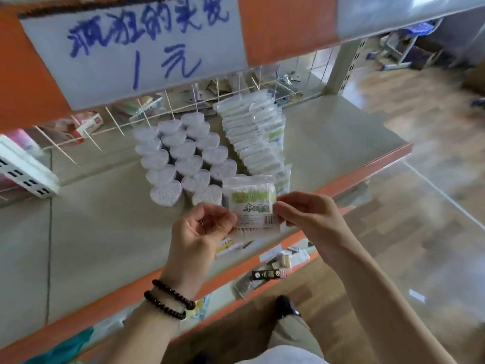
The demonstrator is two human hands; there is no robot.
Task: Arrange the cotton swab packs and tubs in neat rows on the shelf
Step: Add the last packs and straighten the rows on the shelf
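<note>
Both hands [256,219] pinch one swab pack [252,203] (label up) between them.

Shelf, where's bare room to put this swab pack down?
Bare shelf lies right of the pack row, up to the orange front edge, and left of the tubs. It is crowded between tubs and pack row, where both hands hold the swab pack.

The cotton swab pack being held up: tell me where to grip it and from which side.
Pinch the cotton swab pack at its two side edges, left hand and right hand coming in from either side. It is flat and faces the camera, so the thin edges are the free parts.
</note>
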